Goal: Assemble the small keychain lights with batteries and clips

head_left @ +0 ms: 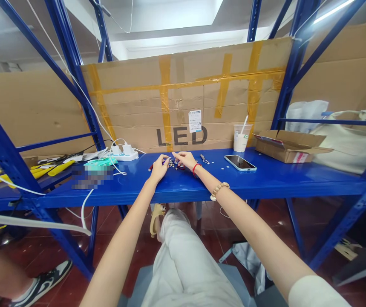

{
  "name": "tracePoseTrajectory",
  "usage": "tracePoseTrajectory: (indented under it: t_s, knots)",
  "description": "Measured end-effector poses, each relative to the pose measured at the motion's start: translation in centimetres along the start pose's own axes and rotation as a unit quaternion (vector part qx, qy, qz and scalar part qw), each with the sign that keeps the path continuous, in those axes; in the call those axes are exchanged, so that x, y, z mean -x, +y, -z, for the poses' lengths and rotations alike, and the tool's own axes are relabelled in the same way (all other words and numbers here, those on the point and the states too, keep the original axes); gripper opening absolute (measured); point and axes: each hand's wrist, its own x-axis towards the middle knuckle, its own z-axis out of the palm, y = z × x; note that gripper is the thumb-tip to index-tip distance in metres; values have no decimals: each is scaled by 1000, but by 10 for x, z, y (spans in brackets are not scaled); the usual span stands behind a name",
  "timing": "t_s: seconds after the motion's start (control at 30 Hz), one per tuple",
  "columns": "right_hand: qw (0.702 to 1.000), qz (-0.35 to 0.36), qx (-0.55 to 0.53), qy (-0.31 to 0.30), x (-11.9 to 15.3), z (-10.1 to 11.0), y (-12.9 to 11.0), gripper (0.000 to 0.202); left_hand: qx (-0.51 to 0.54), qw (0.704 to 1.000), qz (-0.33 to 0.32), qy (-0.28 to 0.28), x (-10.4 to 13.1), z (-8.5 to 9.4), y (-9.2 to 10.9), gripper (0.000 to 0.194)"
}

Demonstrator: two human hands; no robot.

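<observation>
Small, shiny metal pieces (172,163) cluster mid-frame on a glossy blue metal surface (198,185). The bare left hand (160,167) and red-corded right hand (187,160) flank them, fingers curled narrow; I cannot tell what they grip. Apparently mid-handling, this calls for fine fingertip control.

1. A taped cardboard sheet (131,111) lines the back edge of the blue bench (291,177).
2. Blue posts (296,64) rise at its back corners.
3. Dark red tiled floor (274,219) below.
4. Lit tube (334,11) high beyond its right corner.
</observation>
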Motion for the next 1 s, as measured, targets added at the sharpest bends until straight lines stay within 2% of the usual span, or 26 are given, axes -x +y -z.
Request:
tracePoseTrajectory:
  t_s: [0.1, 0.2, 0.43, 1.0]
  knots:
    - [999, 33, -10, 8, 2, 1, -4, 30, 7, 1000, 7, 8, 0, 1, 0, 16]
    - [998, 55, -12, -11, 3, 2, -5, 26, 15, 1000, 6, 6, 1, 1, 1, 17]
    - [997, 71, -16, -33, 0, 4, -2, 27, 32, 999, -19, -21, 1, 0, 3, 20]
    - [998, -38, 4, -42, 5, 9, -6, 36, -17, 997, -47, -61, 3, 0, 1, 16]
